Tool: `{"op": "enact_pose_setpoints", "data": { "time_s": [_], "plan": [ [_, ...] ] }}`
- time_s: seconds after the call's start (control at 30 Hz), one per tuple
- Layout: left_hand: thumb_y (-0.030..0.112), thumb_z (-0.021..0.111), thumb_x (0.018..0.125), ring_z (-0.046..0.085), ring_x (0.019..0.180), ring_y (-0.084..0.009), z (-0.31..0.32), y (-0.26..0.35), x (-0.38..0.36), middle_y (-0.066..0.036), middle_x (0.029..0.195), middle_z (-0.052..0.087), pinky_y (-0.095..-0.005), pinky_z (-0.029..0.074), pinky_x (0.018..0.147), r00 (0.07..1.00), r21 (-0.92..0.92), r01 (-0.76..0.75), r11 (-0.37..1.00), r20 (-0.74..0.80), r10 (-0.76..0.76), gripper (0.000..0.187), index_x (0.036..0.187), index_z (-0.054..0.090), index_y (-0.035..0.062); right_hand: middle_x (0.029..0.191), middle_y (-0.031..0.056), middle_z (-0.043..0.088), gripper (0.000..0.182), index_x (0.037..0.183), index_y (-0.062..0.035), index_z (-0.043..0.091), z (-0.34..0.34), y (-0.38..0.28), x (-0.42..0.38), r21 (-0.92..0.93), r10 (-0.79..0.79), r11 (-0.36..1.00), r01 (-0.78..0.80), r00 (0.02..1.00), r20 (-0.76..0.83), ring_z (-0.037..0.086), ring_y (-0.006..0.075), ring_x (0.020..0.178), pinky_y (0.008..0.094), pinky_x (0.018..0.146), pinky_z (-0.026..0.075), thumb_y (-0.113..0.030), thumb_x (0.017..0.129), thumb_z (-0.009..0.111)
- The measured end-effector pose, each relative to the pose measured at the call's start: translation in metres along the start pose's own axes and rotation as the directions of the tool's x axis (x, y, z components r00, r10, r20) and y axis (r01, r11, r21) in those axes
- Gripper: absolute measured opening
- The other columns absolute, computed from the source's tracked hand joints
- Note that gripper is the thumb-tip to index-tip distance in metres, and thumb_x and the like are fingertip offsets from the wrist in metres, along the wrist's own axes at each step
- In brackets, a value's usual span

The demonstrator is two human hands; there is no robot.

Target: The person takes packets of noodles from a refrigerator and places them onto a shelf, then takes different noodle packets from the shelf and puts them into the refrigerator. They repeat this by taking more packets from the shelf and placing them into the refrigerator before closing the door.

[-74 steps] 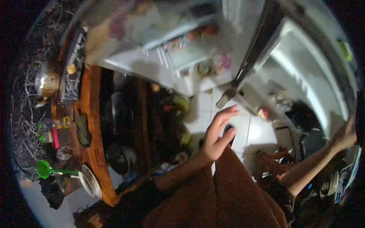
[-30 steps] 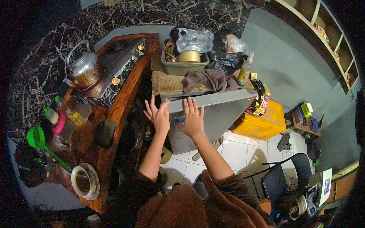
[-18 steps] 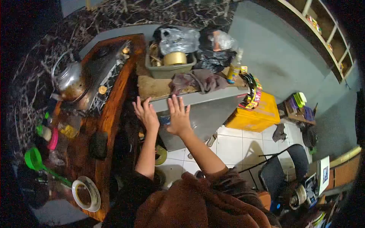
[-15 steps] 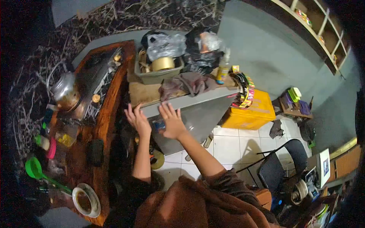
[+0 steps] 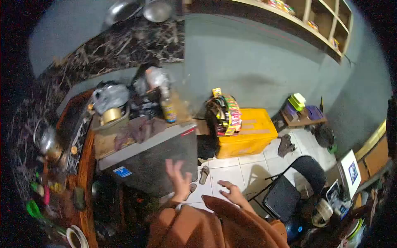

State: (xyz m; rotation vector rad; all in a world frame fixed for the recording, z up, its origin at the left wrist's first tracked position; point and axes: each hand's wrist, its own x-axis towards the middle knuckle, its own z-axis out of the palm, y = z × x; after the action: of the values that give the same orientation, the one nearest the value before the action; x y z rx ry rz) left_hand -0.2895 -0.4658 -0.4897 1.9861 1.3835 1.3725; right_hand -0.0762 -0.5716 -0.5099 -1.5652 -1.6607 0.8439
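Observation:
My left hand (image 5: 178, 180) is raised with its fingers spread, in front of the dark side of a grey fridge-like cabinet (image 5: 157, 165). Nothing is in it. To its right, my right hand (image 5: 231, 192) hangs over the white tiled floor, fingers stretched out and holding nothing. A blue sticker (image 5: 122, 171) marks the cabinet's side. On top lie a crumpled dark cloth (image 5: 142, 131), a basin with a gold-coloured pot (image 5: 111, 115) and plastic bags (image 5: 111, 98), and a bottle with a yellow label (image 5: 169, 110).
Beyond the cabinet stands a yellow box (image 5: 252, 136) with colourful sachet strips (image 5: 232, 115) on it. A black folding chair (image 5: 283, 200) is at the right. Sandals (image 5: 204, 175) lie on the floor. A wooden counter (image 5: 84, 194) with a kettle (image 5: 49, 142) runs along the left.
Both hands have left the grey cabinet's top front edge and drawn back toward my body. The view has turned right, bringing more wall and shelf into sight.

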Motion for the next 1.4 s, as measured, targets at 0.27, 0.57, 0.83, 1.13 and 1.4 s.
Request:
{"op": "enact_pose_setpoints", "data": {
  "time_s": [0.27,0.57,0.83,1.13,1.4],
  "plan": [
    [0.006,0.06,0.069,0.021,0.125,-0.0326,0.166,0.155,0.045,-0.019,0.136,0.02,-0.04,0.022,0.1,0.82,-0.501,-0.221,0.837,0.369,0.437,0.046,0.113,0.044,0.0048,0.107,0.0131,0.056,0.033,0.106,-0.0038,0.056,-0.167,0.042,-0.041,0.046,0.09,0.996,-0.078,0.918,-0.386,0.053,0.0235,0.099,0.0302,0.085,0.042,-0.004,0.073,0.059],
    [0.01,0.059,0.07,0.023,0.125,-0.0322,0.179,0.264,0.249,-0.017,0.134,0.024,-0.0398,0.021,0.101,0.776,-0.266,-0.562,0.784,0.161,0.61,0.041,0.109,0.048,0.0084,0.118,0.0153,0.048,0.041,0.111,-0.0042,0.051,-0.347,0.03,0.043,-0.353,-0.355,0.919,0.175,0.757,-0.548,0.043,0.0298,0.112,0.0356,0.093,0.034,-0.003,0.071,0.056],
    [0.024,0.062,0.07,0.017,0.126,-0.0369,0.222,0.376,0.435,-0.014,0.136,0.024,-0.045,0.017,0.102,0.411,0.241,-0.883,0.403,-0.02,0.911,0.052,0.118,0.043,0.0156,0.123,0.0146,0.038,0.058,0.116,-0.014,0.045,-0.532,-0.037,0.172,-0.867,-0.69,0.498,0.023,0.616,-0.38,0.042,0.0318,0.109,0.0396,0.089,0.037,-0.007,0.062,0.064],
    [0.029,0.068,0.066,0.033,0.117,-0.0348,0.313,0.494,0.661,-0.021,0.124,0.036,-0.0416,0.029,0.097,0.199,0.581,-0.713,0.392,-0.368,0.908,0.058,0.112,0.043,0.0025,0.107,0.0119,0.052,0.041,0.101,-0.0104,0.055,-0.735,-0.091,0.345,-0.901,-0.979,0.04,-0.432,0.163,-0.121,0.051,0.0285,0.096,0.0407,0.084,0.039,-0.011,0.061,0.062],
    [0.048,0.069,0.06,0.023,0.123,-0.0357,0.361,0.528,0.722,-0.021,0.132,0.027,-0.0412,0.022,0.101,0.683,0.421,-0.565,0.71,-0.244,0.688,0.086,0.124,0.034,0.0036,0.107,0.0203,0.046,0.037,0.107,-0.0046,0.045,-0.808,-0.135,0.477,-0.911,-0.906,0.362,-0.197,0.156,-0.394,0.044,0.0352,0.103,0.0404,0.088,0.037,-0.01,0.072,0.053]
  ]
}}
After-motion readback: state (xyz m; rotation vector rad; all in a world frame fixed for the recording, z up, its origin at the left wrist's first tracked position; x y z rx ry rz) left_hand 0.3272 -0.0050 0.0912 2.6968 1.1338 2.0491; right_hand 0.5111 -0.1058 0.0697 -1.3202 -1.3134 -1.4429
